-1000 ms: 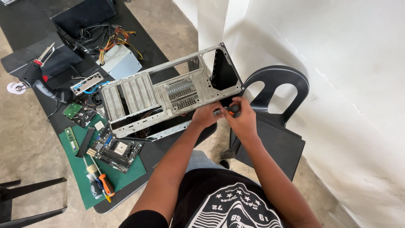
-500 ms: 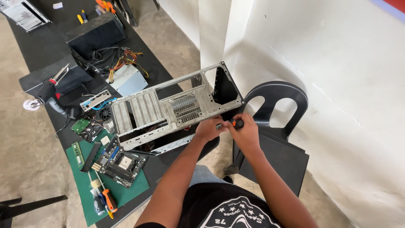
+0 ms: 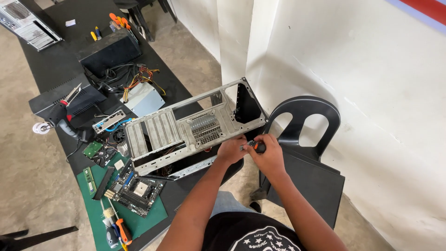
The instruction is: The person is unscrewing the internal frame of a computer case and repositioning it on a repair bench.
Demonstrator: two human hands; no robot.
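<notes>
Bare metal computer case (image 3: 195,128) lying on its side at near edge of black worktop (image 3: 60,69), one corner overhanging toward black plastic chair (image 3: 304,139). Left hand (image 3: 231,149) clamped on lower corner of case, grip closed on the metal edge. Right hand (image 3: 267,155) clenched round a screwdriver (image 3: 256,147) with black and orange handle, tip aimed at same corner; tip itself hidden behind fingers, cannot tell whether seated in a screw.

Risks, as judged from here:
- Slip of the tip off the screw head, given the cramped two-handed hold; likely gouge to left-hand fingers sitting just beside it
- Sharp stamped edges under left palm; cut likely if case shifts
- Case overhanging worktop edge; hard push with the tool could tip or slide it off toward chair or lap
- Freed screw dropping to concrete floor (image 3: 28,186) between worktop and chair, hard to find

Nearby clutter: motherboard (image 3: 137,191) on green mat (image 3: 139,218), memory stick (image 3: 89,180), second orange-handled screwdriver (image 3: 123,231), power supply (image 3: 145,98) with loose coloured wires (image 3: 141,76). Sliding case could sweep the motherboard, which lies near its lower end
</notes>
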